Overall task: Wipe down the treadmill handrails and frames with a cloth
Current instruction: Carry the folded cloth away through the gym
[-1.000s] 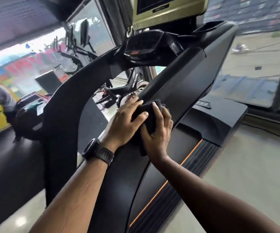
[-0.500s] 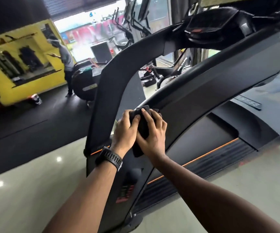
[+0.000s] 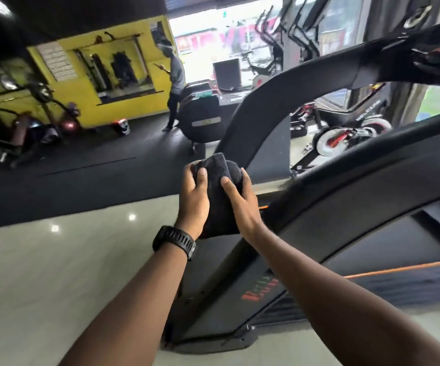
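Observation:
A dark cloth [image 3: 220, 180] is bunched between both my hands near the middle of the head view. My left hand [image 3: 194, 199], with a black watch on the wrist, grips its left side, thumb on top. My right hand [image 3: 242, 199] grips its right side. The cloth lies in front of the black treadmill's near frame upright [image 3: 213, 294], which carries red lettering low down. The far upright [image 3: 255, 120] curves up and right to the handrail [image 3: 366, 70]. A second broad black rail [image 3: 372, 165] sweeps up to the right.
The treadmill deck with an orange stripe [image 3: 398, 270] lies at lower right. A person [image 3: 175, 83] stands by a black machine in front of a yellow wall. Exercise bikes [image 3: 345, 138] stand behind the treadmill. Glossy pale floor [image 3: 55, 273] spreads to the left.
Both hands with the cloth have slid down the upright toward its lower part. The view has swung left and down, bringing the yellow wall and the floor into sight.

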Tool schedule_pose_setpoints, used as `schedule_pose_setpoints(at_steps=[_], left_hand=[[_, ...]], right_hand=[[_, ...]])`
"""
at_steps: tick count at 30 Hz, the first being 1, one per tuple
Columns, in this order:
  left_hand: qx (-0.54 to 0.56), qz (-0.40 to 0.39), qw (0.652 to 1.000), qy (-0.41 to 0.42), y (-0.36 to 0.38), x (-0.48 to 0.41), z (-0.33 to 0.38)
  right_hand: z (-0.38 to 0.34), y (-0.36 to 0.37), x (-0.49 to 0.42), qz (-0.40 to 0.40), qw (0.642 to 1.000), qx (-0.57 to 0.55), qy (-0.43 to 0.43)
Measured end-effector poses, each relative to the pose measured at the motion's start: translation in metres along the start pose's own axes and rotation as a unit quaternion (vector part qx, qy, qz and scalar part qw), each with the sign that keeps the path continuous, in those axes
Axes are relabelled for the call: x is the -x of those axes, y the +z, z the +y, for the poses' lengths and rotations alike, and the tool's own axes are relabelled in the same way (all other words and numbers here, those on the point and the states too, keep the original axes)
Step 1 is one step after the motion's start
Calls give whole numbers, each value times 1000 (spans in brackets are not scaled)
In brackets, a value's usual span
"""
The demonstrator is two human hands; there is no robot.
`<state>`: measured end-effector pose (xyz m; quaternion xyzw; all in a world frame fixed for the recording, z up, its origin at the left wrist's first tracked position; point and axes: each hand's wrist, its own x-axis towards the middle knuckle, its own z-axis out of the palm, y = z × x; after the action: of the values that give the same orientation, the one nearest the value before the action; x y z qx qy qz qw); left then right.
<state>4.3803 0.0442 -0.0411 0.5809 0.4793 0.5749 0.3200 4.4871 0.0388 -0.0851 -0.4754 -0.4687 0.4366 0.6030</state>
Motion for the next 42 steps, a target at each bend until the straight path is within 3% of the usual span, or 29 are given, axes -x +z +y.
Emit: schedule_pose_setpoints(at_steps=[3,7,13,16,22,25,32,38,42], left_hand=[[22,62,998,-16,-55,-15,-2],[25,111,993,-24,-122,-27,-13],[30,207,971,-115,-244,-36,-42],[11,267,958,-101,-296,-37,-46],[-67,451,888,-60,-384,-32,-42],[-112,510,851,-58,-433,-21,-42],[-107,592,799,-24,-563,-5,-54],[-78,611,788,-22,-696,-20,-70],[-89,606,790,-19,-778,-45,-74]], right_hand=[[-6,58,-13,-31,998,-50,-22],[-12,128,-24,-78,995,-37,-57],[-10,257,-49,-230,969,-14,-88],[-17,317,-51,-314,946,-25,-71],[-29,427,-21,-455,887,-71,12],[-32,481,2,-516,855,-56,-1],[-27,633,50,-586,807,-20,-73],[-29,767,77,-607,789,-57,-70],[-30,852,83,-597,797,-68,-63]])
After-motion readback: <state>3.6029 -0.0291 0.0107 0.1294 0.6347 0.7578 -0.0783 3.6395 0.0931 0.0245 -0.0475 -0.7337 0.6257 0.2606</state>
